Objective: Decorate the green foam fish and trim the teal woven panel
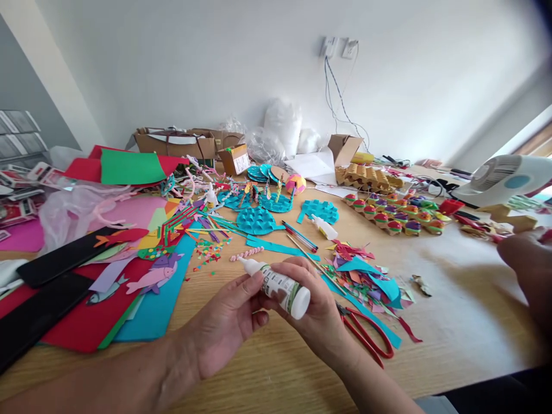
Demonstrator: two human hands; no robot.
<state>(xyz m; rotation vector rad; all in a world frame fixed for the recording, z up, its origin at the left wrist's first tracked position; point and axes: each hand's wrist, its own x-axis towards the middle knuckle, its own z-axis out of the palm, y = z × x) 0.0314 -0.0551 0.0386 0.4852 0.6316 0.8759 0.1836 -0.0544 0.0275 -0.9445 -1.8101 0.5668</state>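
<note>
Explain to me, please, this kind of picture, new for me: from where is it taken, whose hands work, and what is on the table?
There is no machine, only a person's bare hands. A camera on that person's head took this picture, looking forward and down. The left hand and right hand together hold a white bottle, its nozzle pointing away to the left. On the table lie paper fish, paper scraps, a red-handled tool and a painted egg carton. The blurred hand at the right edge seems to be another person's.
</note>
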